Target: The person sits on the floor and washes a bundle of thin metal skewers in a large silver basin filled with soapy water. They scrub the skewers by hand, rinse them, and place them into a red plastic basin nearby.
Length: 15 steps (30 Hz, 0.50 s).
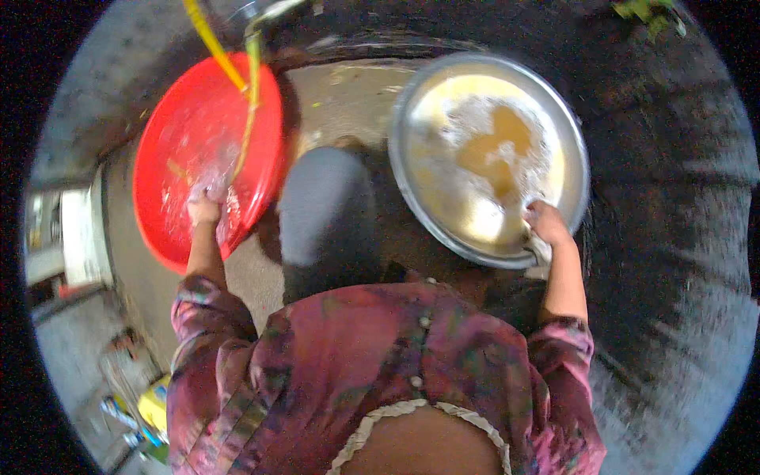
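Note:
On the left, a red plastic basin [156,198] holds clear, splashing water. My left hand [206,207] reaches into it, its fingers smeared by motion and splash. A yellow hose [252,131] hangs into this basin from above, its lower end close to my left hand. At the right stands a wide metal basin [402,150] of cloudy yellowish water with foam and a brownish patch. My right hand [548,223] is at its near right rim, fingers curled on a pale, cloth-like piece [541,248] that drapes over the rim.
My bent knee [327,206] comes up between the basins. A dark wall [657,158] curves round behind and to the right. Green leaves [653,16] show at the far right. A yellow container [154,405] and other small items stand at the lower left.

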Each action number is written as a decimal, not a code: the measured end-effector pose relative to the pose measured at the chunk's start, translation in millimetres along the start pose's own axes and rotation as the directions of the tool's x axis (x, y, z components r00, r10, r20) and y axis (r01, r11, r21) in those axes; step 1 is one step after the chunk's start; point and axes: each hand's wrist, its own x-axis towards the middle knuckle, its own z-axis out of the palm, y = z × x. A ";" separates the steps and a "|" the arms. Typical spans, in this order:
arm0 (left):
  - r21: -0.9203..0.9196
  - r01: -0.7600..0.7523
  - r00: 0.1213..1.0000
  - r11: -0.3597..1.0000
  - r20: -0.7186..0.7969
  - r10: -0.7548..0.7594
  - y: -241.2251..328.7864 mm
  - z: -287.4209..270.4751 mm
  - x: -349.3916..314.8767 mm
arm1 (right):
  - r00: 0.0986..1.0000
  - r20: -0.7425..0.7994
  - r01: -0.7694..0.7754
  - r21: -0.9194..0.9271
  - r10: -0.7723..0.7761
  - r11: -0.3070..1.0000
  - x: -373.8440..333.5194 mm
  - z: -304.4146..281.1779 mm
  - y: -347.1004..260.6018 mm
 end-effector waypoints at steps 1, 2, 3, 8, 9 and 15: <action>0.039 -0.011 1.000 0.999 0.009 0.010 5.1 0.6 0.7 | 1.000 -0.015 0.014 -0.033 -0.015 0.999 -2.2 -5.9 -5.9; -0.169 -0.056 0.985 0.984 0.154 0.082 43.6 -21.3 -2.7 | 0.999 -0.033 -0.019 -0.009 0.018 1.000 -9.0 -14.9 -2.0; -0.247 -0.076 0.987 0.966 -0.155 0.039 -85.9 -17.6 32.2 | 0.993 0.008 0.115 0.142 -0.118 0.983 10.6 6.5 -20.5; -0.026 -0.462 0.856 0.887 -0.275 0.438 83.9 -97.8 22.8 | 0.985 -0.163 0.110 0.299 -0.063 0.948 4.9 -4.3 39.9; -0.139 -0.488 0.847 0.862 -0.313 0.430 109.9 -124.2 16.5 | 0.984 -0.175 0.098 0.375 -0.033 0.922 5.4 -4.4 47.7; -0.538 -0.658 0.698 0.527 -0.173 0.695 277.0 -253.3 -31.4 | 0.981 -0.081 -0.080 0.651 0.174 0.755 9.9 -12.4 69.0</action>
